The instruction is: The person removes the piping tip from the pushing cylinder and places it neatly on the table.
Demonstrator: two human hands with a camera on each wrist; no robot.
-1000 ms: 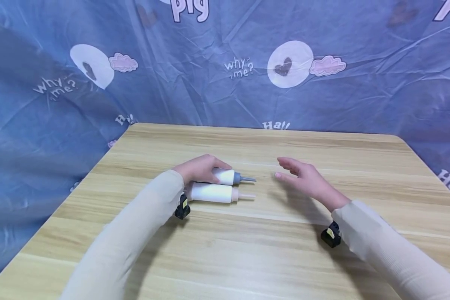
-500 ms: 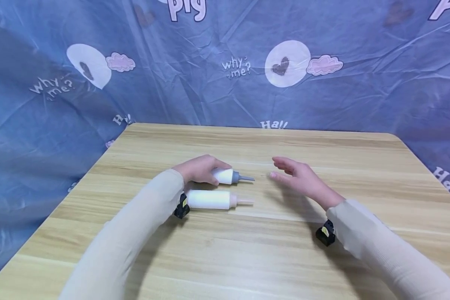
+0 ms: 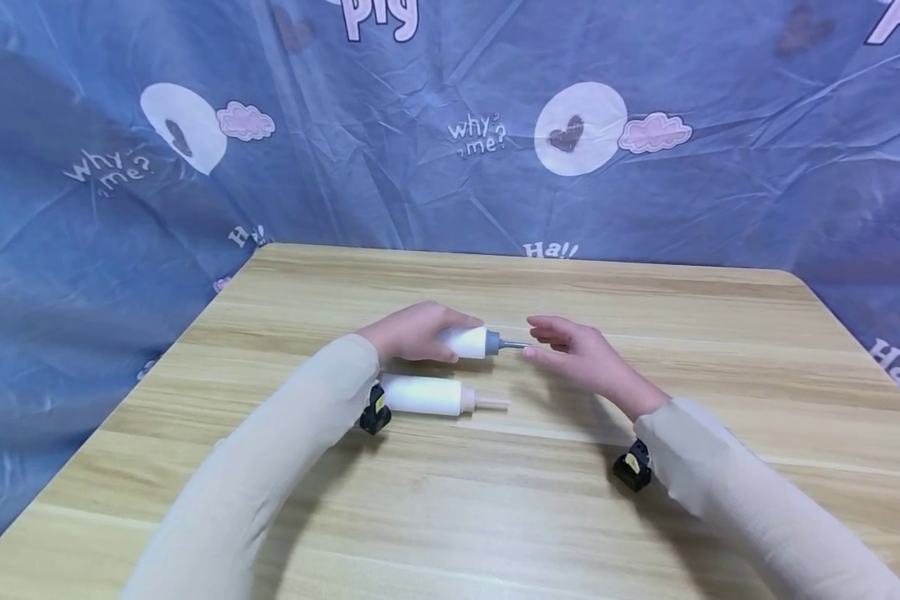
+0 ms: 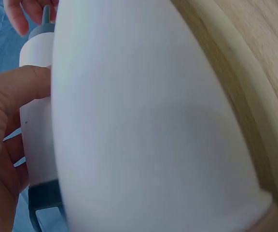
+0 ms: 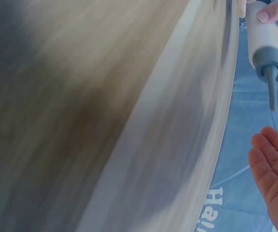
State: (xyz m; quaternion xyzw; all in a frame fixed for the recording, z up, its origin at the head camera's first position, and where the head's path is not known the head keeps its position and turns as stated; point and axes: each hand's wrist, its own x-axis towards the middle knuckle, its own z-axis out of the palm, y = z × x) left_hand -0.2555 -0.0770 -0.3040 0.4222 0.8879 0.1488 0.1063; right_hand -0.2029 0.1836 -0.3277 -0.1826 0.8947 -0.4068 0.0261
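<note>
My left hand (image 3: 412,332) grips a white squeeze bottle (image 3: 467,342) with a grey cap and thin grey nozzle, lying sideways and pointing right. In the left wrist view the thumb lies across that bottle (image 4: 36,123), with fingers round its far side. Whether it is clear of the wood is hard to tell. My right hand (image 3: 581,358) is held near the nozzle tip, fingers loosely extended and holding nothing; the right wrist view shows a gap between nozzle (image 5: 271,92) and fingers. A second white squeeze bottle (image 3: 423,395) with a pale pink cap lies nearer me, its base hidden by my left wrist.
The wooden table (image 3: 450,508) stretches out on all sides of the bottles. Behind it and on the left hangs a blue printed cloth (image 3: 390,167). A small black wrist camera (image 3: 376,410) sits under my left wrist, another (image 3: 633,467) under the right.
The grey-capped bottle, gripped by my left hand, has moved away from the pink-capped one, then right and slightly farther off. My right hand has come left towards its nozzle.
</note>
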